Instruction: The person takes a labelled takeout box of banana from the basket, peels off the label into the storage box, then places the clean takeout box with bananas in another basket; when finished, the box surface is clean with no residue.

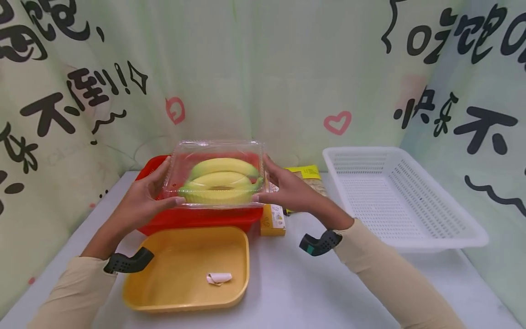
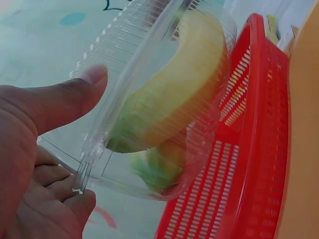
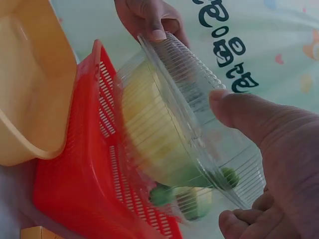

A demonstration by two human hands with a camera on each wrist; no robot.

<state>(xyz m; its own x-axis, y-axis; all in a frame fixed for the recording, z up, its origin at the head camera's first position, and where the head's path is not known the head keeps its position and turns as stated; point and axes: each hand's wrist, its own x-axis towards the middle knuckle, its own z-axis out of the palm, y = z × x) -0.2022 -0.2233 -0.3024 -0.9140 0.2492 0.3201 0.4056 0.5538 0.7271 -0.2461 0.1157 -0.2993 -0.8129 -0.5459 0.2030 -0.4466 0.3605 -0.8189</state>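
A clear plastic clamshell box [image 1: 218,147] with several yellow-green bananas [image 1: 222,180] inside is held between both hands over the red basket [image 1: 197,217]. At its left end, my left hand [image 1: 141,192] grips the edge, thumb on top and fingers beneath, as the left wrist view shows with the box rim [image 2: 94,132]. My right hand [image 1: 289,187] grips the opposite end the same way, its thumb on the lid in the right wrist view. The lid lies down over the bananas, and the box overlaps the basket's opening in the head view.
In front of the red basket sits a yellow tub [image 1: 176,269] with a crumpled pinkish wrapper [image 1: 219,278] in it. A white basket [image 1: 407,205] stands at the right. Behind my right hand are a yellow box [image 1: 272,224] and a yellow packet [image 1: 306,172]. Printed curtains surround the table.
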